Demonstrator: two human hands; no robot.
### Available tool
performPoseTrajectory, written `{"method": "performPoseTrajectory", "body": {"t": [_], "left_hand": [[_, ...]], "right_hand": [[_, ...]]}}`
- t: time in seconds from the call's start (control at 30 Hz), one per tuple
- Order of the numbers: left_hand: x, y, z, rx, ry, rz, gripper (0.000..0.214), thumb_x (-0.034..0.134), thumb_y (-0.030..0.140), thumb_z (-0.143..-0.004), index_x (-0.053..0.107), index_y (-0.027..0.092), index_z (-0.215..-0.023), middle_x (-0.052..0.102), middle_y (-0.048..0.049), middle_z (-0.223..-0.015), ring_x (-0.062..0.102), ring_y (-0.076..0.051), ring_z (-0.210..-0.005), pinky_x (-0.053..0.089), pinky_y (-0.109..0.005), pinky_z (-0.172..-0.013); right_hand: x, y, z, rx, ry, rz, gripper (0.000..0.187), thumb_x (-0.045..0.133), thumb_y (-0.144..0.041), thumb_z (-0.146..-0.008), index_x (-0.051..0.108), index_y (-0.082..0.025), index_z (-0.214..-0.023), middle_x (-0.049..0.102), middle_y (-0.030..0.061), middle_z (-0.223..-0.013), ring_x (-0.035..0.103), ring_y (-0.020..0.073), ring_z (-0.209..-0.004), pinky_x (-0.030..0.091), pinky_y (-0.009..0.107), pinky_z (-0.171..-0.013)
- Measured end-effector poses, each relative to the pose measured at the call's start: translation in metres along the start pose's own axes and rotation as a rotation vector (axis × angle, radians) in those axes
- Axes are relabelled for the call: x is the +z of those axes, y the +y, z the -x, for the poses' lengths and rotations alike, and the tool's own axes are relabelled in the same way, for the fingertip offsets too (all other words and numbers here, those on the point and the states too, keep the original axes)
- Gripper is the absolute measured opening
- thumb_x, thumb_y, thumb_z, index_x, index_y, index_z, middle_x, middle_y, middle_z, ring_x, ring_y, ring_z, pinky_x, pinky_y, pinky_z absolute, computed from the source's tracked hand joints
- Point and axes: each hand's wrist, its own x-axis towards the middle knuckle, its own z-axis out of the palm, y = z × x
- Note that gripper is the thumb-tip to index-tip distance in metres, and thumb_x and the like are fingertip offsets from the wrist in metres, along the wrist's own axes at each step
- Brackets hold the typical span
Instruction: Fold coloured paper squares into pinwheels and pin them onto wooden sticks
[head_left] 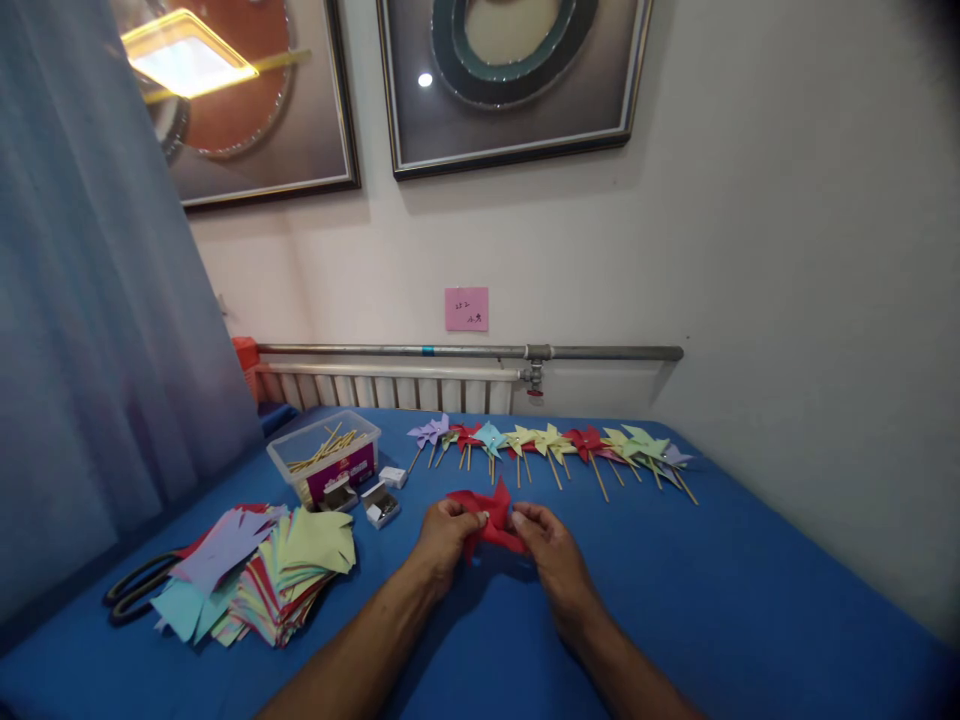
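Note:
Both of my hands meet over the middle of the blue table (712, 600) and pinch a folded red paper pinwheel (489, 518). My left hand (444, 535) grips its left side with closed fingers. My right hand (551, 548) pinches its right side near the centre. The paper's points stick up between the two hands. Just behind them lies a row of finished paper pinwheels (551, 442) on wooden sticks, in purple, red, blue, yellow and green.
A stack of cut coloured paper squares (259, 575) lies at the left, with black scissors (135, 590) beside it. A clear plastic box of wooden sticks (324, 455) and small pin boxes (381, 503) stand behind. A radiator (390, 388) and wall close the far side.

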Motion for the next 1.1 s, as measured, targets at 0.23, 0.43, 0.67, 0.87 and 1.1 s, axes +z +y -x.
{"method": "performPoseTrajectory", "body": {"t": [0.23,0.43,0.67,0.87,1.1], "left_hand": [[0.003,0.001,0.007,-0.011,-0.173,-0.032,0.026,0.083,0.031,-0.055,0.07,0.011,-0.064,0.066,-0.0041,-0.059,0.052,-0.01,-0.051,0.037,-0.023,-0.054],[0.003,-0.002,0.008,-0.012,-0.197,-0.107,0.024,0.081,0.03,-0.056,0.069,0.012,-0.065,0.064,-0.0036,-0.059,0.049,-0.01,-0.05,0.034,-0.024,-0.053],[0.003,-0.004,0.008,-0.036,-0.164,-0.042,0.028,0.083,0.032,-0.056,0.062,0.015,-0.061,0.058,0.0001,-0.056,0.046,-0.009,-0.05,0.031,-0.024,-0.053],[0.0,-0.003,0.006,-0.009,-0.145,-0.012,0.032,0.08,0.035,-0.061,0.053,0.018,-0.055,0.046,0.0042,-0.051,0.038,-0.008,-0.05,0.029,-0.024,-0.054],[0.005,-0.005,0.007,-0.059,-0.064,-0.119,0.029,0.083,0.026,-0.054,0.055,0.018,-0.057,0.055,0.0025,-0.051,0.043,-0.009,-0.046,0.029,-0.024,-0.049]], "right_hand": [[0.005,-0.011,0.012,0.113,-0.226,-0.151,0.04,0.089,-0.051,-0.065,0.074,-0.019,-0.084,0.076,0.0031,-0.08,0.069,0.0187,-0.075,0.051,0.03,-0.075],[0.008,-0.002,0.01,0.103,-0.185,-0.166,0.04,0.092,-0.046,-0.059,0.077,-0.019,-0.085,0.077,0.0036,-0.079,0.071,0.0213,-0.077,0.052,0.032,-0.078],[0.009,-0.001,0.012,0.104,-0.151,-0.187,0.032,0.087,-0.039,-0.064,0.079,-0.018,-0.087,0.079,0.0055,-0.08,0.071,0.022,-0.075,0.053,0.031,-0.074],[0.008,-0.002,0.011,0.101,-0.158,-0.152,0.03,0.084,-0.043,-0.066,0.078,-0.018,-0.082,0.079,0.006,-0.076,0.071,0.0227,-0.072,0.053,0.033,-0.072],[0.006,0.009,0.001,0.073,-0.092,-0.048,0.036,0.087,-0.047,-0.06,0.078,-0.019,-0.08,0.078,0.0049,-0.073,0.07,0.0239,-0.072,0.053,0.034,-0.073]]}}
